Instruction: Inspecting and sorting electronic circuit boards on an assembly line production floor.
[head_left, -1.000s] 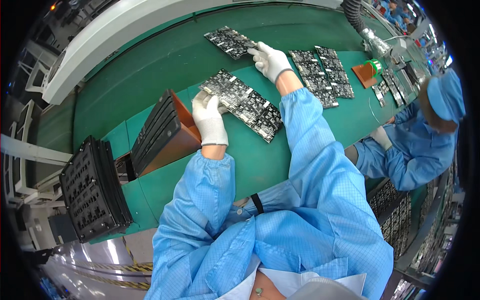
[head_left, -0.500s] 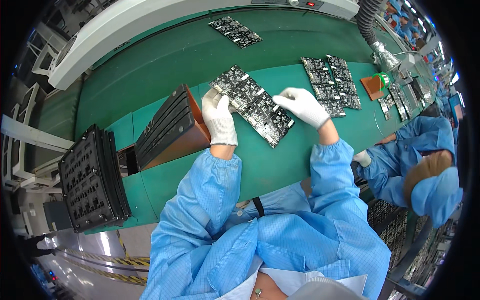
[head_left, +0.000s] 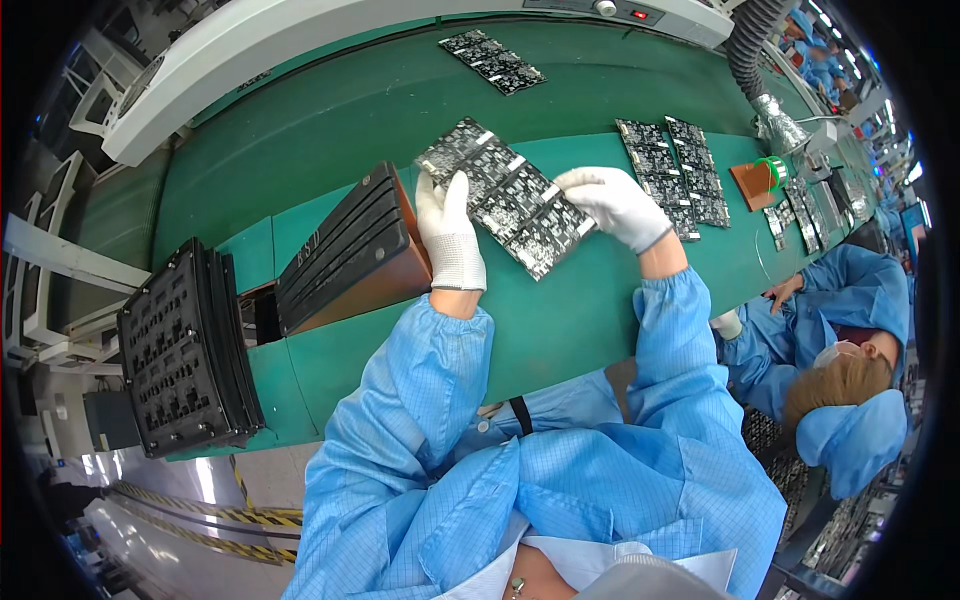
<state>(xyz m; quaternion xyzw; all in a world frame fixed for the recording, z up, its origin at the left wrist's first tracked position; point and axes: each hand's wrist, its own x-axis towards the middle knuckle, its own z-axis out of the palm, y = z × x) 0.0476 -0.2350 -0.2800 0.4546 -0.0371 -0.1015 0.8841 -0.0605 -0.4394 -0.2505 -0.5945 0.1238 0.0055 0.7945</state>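
Observation:
A black circuit board panel (head_left: 510,200), dense with small pale parts, is raised above the green bench mat, tilted. My gloved left hand (head_left: 448,225) grips its left edge, the thumb lying near the face and the other fingers partly hidden behind. At the right edge of the panel, my gloved right hand (head_left: 615,208) has its fingers curled and closed on the border; the fingertips are partly hidden. Just left of my left hand stands a black-and-brown slotted rack (head_left: 345,255).
Two similar panels (head_left: 655,170) lie on the mat to the right, and another panel (head_left: 492,62) lies on the far green surface. Black slotted trays (head_left: 185,350) stand at the left. A green-rimmed spool (head_left: 772,172) and a co-worker (head_left: 840,350) are at the right.
My right hand has come onto the panel's right edge, its fingers closing there. The panel has tilted slightly in my hands. The co-worker's head has moved, and the whole view has shifted a little.

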